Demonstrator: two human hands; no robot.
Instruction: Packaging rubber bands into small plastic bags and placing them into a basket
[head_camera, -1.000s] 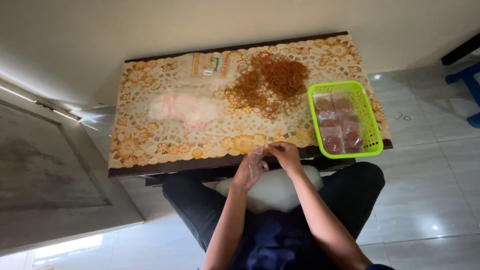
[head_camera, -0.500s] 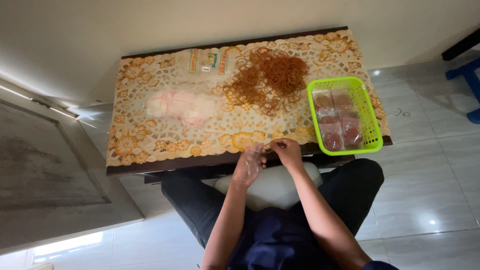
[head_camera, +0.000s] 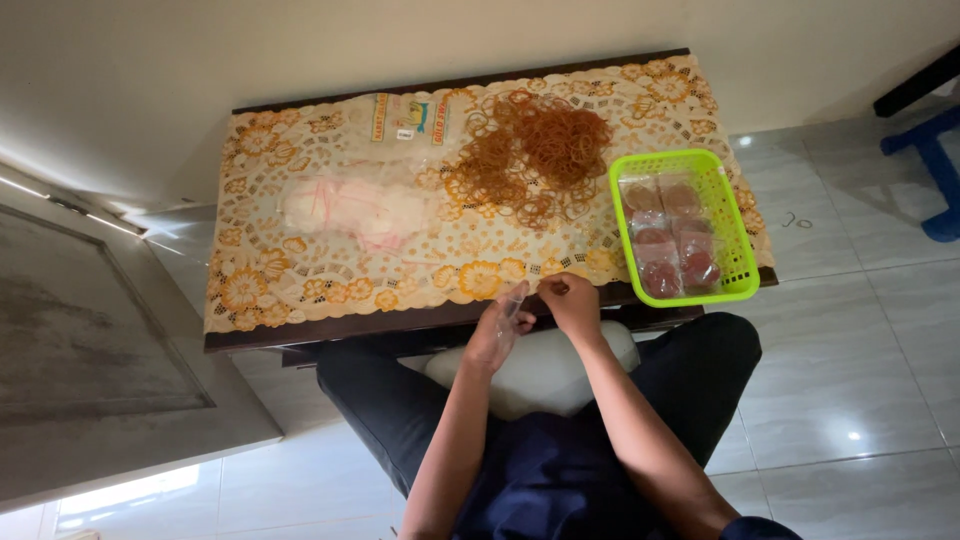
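both hands are together at the near edge of the table (head_camera: 300, 325), the left hand (head_camera: 497, 333) holding a small clear plastic bag (head_camera: 512, 305) and the right hand (head_camera: 570, 303) pinching at the bag's top, just beside it. further on the table lies a heap of brown rubber bands (head_camera: 535, 150), well apart from the hands. a green basket (head_camera: 738, 240) with filled packets stands to the right, and a pink-white bundle in plastic (head_camera: 355, 210) lies to the left.

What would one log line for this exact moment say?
left hand: holds small clear bag | right hand: pinching at bag | rubber bands: heaped on table | green basket: filled packets
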